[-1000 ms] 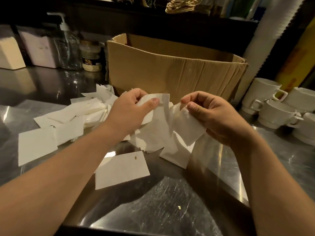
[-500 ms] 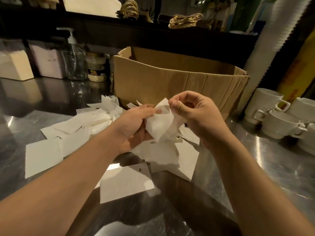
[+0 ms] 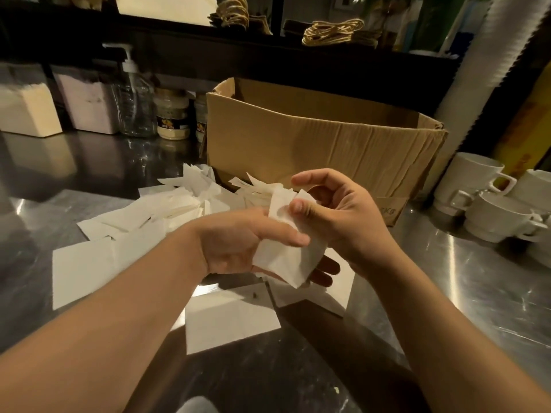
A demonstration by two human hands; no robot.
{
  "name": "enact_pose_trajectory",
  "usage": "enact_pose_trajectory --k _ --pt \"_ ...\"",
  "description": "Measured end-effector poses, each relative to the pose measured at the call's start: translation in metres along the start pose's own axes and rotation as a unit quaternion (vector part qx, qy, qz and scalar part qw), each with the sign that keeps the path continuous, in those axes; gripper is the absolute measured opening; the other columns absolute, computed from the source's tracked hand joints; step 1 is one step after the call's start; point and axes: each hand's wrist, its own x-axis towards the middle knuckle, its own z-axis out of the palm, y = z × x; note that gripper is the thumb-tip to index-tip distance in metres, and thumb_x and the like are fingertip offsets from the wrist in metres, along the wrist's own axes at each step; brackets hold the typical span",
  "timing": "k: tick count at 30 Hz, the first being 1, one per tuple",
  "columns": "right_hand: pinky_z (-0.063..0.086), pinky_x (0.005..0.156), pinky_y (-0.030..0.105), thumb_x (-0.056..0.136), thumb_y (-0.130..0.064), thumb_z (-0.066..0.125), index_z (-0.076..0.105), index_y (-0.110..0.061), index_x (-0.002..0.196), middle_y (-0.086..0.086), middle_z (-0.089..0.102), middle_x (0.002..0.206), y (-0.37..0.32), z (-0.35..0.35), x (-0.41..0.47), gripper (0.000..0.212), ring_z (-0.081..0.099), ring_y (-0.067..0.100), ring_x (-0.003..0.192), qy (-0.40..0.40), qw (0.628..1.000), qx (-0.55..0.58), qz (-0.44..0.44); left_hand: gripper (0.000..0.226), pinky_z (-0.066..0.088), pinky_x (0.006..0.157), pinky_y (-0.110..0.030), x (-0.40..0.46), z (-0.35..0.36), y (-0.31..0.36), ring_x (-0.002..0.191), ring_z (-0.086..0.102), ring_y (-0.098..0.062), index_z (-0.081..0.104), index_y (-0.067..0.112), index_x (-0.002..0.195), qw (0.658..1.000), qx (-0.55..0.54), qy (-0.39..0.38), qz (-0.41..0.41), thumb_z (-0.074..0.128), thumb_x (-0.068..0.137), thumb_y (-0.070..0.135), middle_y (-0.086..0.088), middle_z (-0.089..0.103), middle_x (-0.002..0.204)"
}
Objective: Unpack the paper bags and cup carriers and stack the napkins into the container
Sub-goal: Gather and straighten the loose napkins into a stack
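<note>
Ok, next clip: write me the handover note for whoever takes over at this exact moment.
Left hand: holds a white napkin between thumb and fingers.
Right hand: thumb presses the same napkin's top; its other fingers are loosely curled above it.
Things: loose napkins lie scattered on the steel counter in front of the open cardboard box; two flat ones lie nearest, one below the hands, one to the left.
Done: napkins are out on the counter.
Left: gather and stack them all into the container; which container is meant is unclear.
</note>
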Motion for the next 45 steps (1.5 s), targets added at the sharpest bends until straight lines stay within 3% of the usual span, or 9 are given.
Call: enact_pose_trajectory --k 3,8,13,17,25,32,39,43,45 --pt "0.056 0.079 0.026 0.079 -0.041 0.068 0.067 -0.027 0.109 -0.007 0.069 0.096 0.004 0.004 0.004 0.034 0.066 0.007 0.091 0.046 0.999 -0.002 -0.012 0.035 0.056 0.100 -0.050 0.002 0.002 0.003 0.113 0.070 -0.035 0.062 0.016 0.129 0.997 -0.029 0.072 -0.005 0.065 0.094 0.019 -0.016 0.073 0.119" --pt "0.054 0.069 0.023 0.102 -0.023 0.058 0.064 -0.016 0.110 -0.003 0.066 0.091 0.022 -0.011 0.008 0.012 0.064 0.010 0.081 0.205 0.974 -0.089 -0.050 0.063 0.050 0.105 -0.061 -0.002 -0.011 0.006 0.122 0.064 -0.044 0.048 0.010 0.146 0.950 -0.299 0.073 0.057 0.063 0.085 0.013 -0.024 0.064 0.135" --pt "0.052 0.087 0.022 0.085 -0.046 0.078 0.051 -0.035 0.130 -0.011 0.053 0.127 0.033 -0.020 0.009 0.054 0.056 0.009 0.111 0.061 0.956 -0.278 0.078 0.055 0.054 0.099 -0.055 -0.006 -0.009 0.010 0.091 0.069 -0.035 0.061 0.001 0.133 0.899 -0.424 0.051 0.098 0.053 0.087 0.030 -0.018 0.066 0.106" --pt "0.032 0.118 0.049 0.074 -0.061 0.080 0.029 -0.053 0.146 -0.014 0.032 0.150 0.033 -0.019 0.007 0.089 0.030 0.016 0.138 -0.047 0.904 -0.415 0.093 0.054 0.054 0.088 -0.044 -0.006 -0.009 0.012 0.084 0.063 -0.028 0.064 0.004 0.128 0.896 -0.429 0.084 0.083 0.056 0.087 0.039 -0.015 0.067 0.103" --pt "0.050 0.081 0.022 0.097 -0.033 0.066 0.064 -0.034 0.117 -0.013 0.051 0.114 0.052 -0.020 0.013 0.020 0.056 0.012 0.102 0.081 0.920 -0.384 -0.014 0.060 0.051 0.101 -0.048 -0.003 -0.010 0.013 0.091 0.065 -0.031 0.063 0.005 0.132 0.909 -0.399 0.104 0.064 0.059 0.087 0.043 -0.017 0.071 0.106" --pt "0.056 0.086 0.041 0.093 -0.043 0.069 0.065 -0.040 0.115 -0.013 0.057 0.111 0.056 -0.022 0.013 0.023 0.058 0.018 0.102 0.105 0.911 -0.399 -0.016 0.061 0.055 0.094 -0.046 -0.004 -0.009 0.013 0.094 0.066 -0.033 0.062 0.004 0.133 0.918 -0.376 0.108 0.057 0.056 0.090 0.047 -0.019 0.072 0.113" --pt "0.054 0.076 0.030 0.092 -0.026 0.069 0.072 -0.020 0.098 -0.004 0.067 0.098 0.050 -0.025 0.014 0.009 0.061 0.009 0.090 0.178 0.939 -0.294 -0.027 0.052 0.053 0.100 -0.046 -0.004 -0.005 0.015 0.092 0.069 -0.033 0.065 0.001 0.124 0.916 -0.374 0.133 0.052 0.048 0.101 0.044 -0.022 0.074 0.110" --pt "0.055 0.059 0.034 0.088 -0.013 0.060 0.066 -0.019 0.075 0.002 0.063 0.080 0.024 -0.029 0.011 0.015 0.060 0.017 0.080 0.192 0.981 0.026 -0.015 0.051 0.053 0.099 -0.046 -0.005 -0.007 0.015 0.096 0.065 -0.032 0.062 0.002 0.130 0.914 -0.384 0.111 0.064 0.048 0.099 0.040 -0.021 0.072 0.117" --pt "0.054 0.057 0.031 0.090 -0.015 0.059 0.069 -0.016 0.087 0.006 0.066 0.090 0.012 -0.033 0.010 0.010 0.062 0.023 0.084 0.197 0.969 0.133 0.064 0.051 0.054 0.089 -0.042 -0.006 -0.009 0.015 0.093 0.063 -0.030 0.065 0.005 0.128 0.909 -0.398 0.104 0.070 0.054 0.094 0.041 -0.020 0.072 0.112"
